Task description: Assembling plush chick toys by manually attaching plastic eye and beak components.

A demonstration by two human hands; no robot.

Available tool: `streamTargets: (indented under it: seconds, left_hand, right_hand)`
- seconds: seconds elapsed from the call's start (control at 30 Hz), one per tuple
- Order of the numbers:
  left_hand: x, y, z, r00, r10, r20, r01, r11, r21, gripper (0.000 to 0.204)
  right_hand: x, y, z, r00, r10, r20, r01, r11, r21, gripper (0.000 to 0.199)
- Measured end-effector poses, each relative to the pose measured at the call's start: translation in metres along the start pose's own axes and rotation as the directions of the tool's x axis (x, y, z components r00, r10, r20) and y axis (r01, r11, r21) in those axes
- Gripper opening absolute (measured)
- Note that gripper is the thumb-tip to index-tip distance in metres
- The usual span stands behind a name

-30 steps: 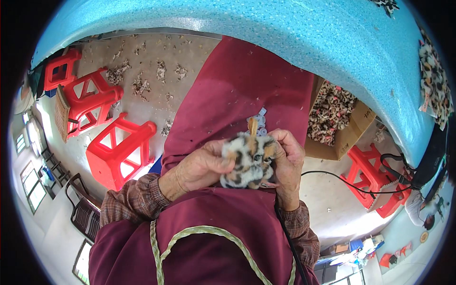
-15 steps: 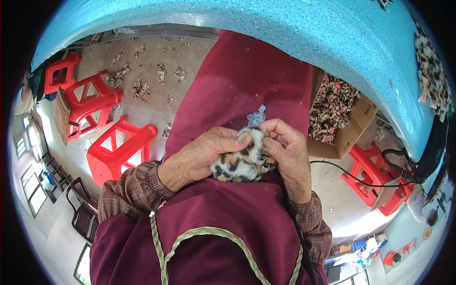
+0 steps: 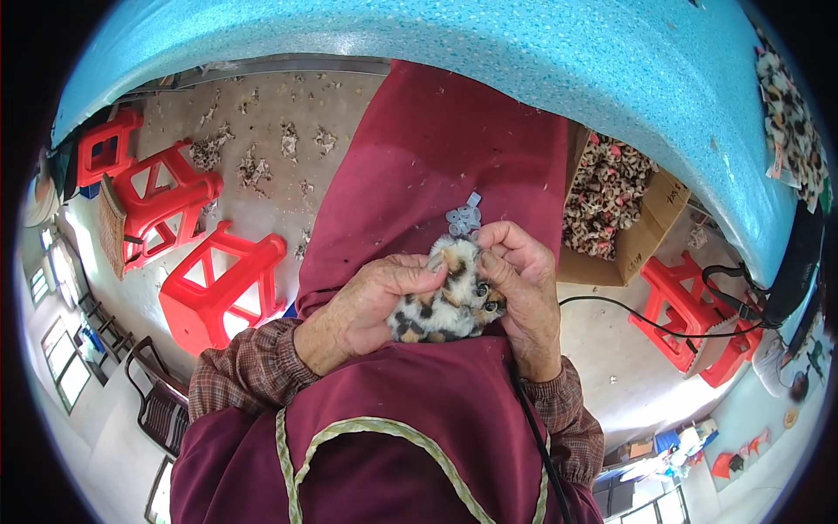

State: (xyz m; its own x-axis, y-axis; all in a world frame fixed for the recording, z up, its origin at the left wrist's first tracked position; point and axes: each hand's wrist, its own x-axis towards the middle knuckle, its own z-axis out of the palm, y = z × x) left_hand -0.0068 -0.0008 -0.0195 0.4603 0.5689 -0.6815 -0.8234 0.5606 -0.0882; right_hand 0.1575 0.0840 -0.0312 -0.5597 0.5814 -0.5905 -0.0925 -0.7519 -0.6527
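Over my lap I hold a furry plush animal piece, white with black and tan patches and two shiny eyes toward its right side. My left hand grips it from the left, thumb pressed on its upper edge. On the other side my right hand pinches the plush near the eyes with thumb and fingers. Several small translucent plastic washers lie on the maroon apron just beyond the plush.
A blue speckled tabletop curves across the far side, with more patterned plush pieces at its right. Beneath stands a cardboard box full of plush pieces. Red stools stand at both sides; scraps litter the floor. A black cable runs at right.
The plush is turned slightly, so its eyes show more plainly. Both hands keep their hold, with the left thumb shifted a little left. The whole view has tilted slightly.
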Motion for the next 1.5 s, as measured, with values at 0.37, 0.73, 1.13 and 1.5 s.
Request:
streamTargets:
  seconds: [0.37,0.73,1.13,1.5]
  left_hand:
    - [0.0,0.003,0.002,0.999,0.029,0.041,-0.03,0.999,0.022,0.033]
    - [0.0,0.005,0.015,0.99,0.004,-0.141,-0.005,1.0,-0.003,0.03]
    - [-0.001,0.006,0.011,0.991,0.125,-0.048,-0.112,0.971,0.211,0.03]
    - [-0.001,0.023,0.001,0.943,0.333,-0.007,-0.317,0.903,0.29,0.035]
  right_hand:
    - [-0.004,-0.007,0.006,0.996,0.033,-0.086,-0.041,0.994,-0.098,0.013]
    - [0.002,0.003,0.002,0.997,0.033,-0.066,-0.033,0.999,-0.001,0.012]
    - [-0.008,-0.008,0.0,0.996,-0.079,0.051,0.091,0.944,-0.318,0.012]
    - [0.035,-0.22,-0.032,0.638,-0.766,0.076,0.551,0.385,-0.74,0.008]
